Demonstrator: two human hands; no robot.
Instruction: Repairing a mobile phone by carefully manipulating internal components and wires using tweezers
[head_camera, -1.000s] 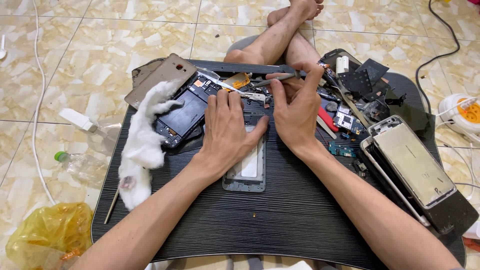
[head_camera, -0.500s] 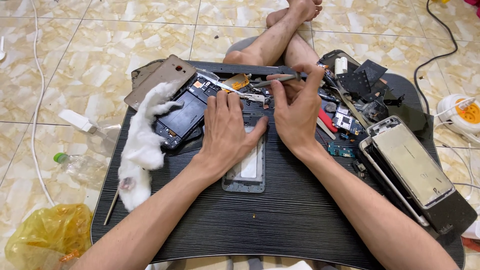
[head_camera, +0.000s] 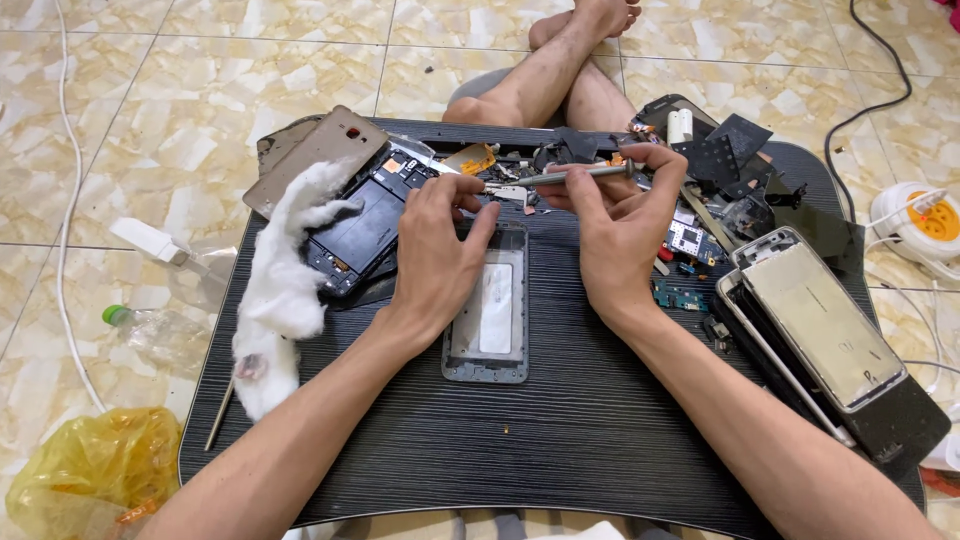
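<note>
A dark phone frame with a pale centre lies flat in the middle of a black ridged board. My left hand rests over the frame's upper left edge, its fingertips pinching a small part near the frame's top. My right hand holds a thin grey metal tool sideways, the tip pointing left at that small part just above the frame. What the fingertips pinch is too small to make out.
A wad of white cotton and an opened dark phone lie on the left of the board. Stacked phone bodies and loose circuit parts crowd the right. A yellow bag, a plastic bottle and cables lie on the tiled floor.
Both hands stay over the top of the phone frame; the fingers and the tool tip shift only slightly.
</note>
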